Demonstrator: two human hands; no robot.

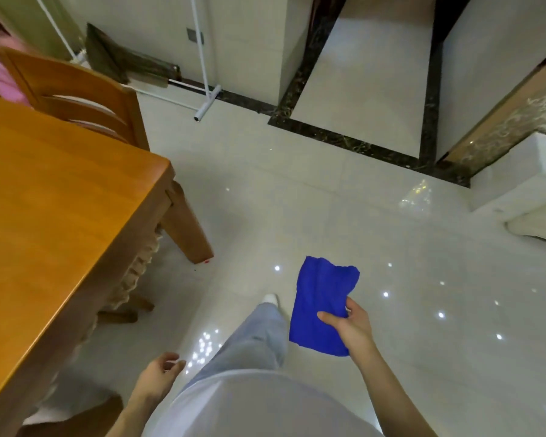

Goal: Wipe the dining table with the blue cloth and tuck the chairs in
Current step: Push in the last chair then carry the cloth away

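Note:
My right hand [353,326] grips the blue cloth [320,301], which hangs flat over the floor to the right of my leg. The wooden dining table [54,197] fills the left side, its corner pointing toward the middle of the view. My left hand [160,372] hangs beside the table's near edge with loosely curled fingers and holds nothing. One wooden chair [76,89] stands at the table's far end, its back against the edge. A second chair with a lace seat cover [130,279] sits tucked under the table's right side.
Glossy white tiled floor [328,200] spreads to the right. A white rack's foot [207,100] stands by the far wall, next to a leaning folded item [114,58]. A dark-bordered doorway [369,74] opens ahead, and white furniture [530,190] sits at the right edge.

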